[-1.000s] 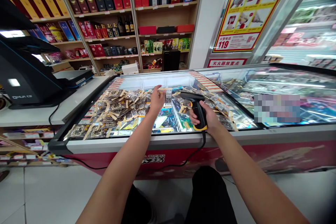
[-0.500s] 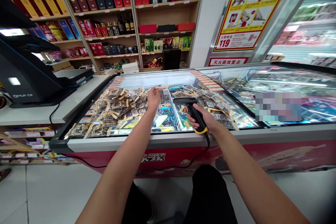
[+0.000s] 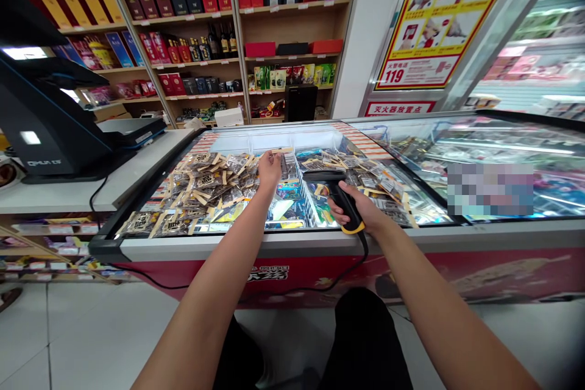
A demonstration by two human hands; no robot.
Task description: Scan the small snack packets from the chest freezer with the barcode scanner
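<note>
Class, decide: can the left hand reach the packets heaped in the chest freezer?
Probably yes: the left hand is right at the packets, and no glass seems to cover them there.

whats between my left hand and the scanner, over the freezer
In the head view, a white wire divider runs between the left hand and the scanner, with blue packets lying beside it, lower inside the freezer.

Poster (image 3: pixel 439 12) w/ red border reads "119"; red sign (image 3: pixel 398 108) below it: "灭火器放置点"; other txt too small.
</note>
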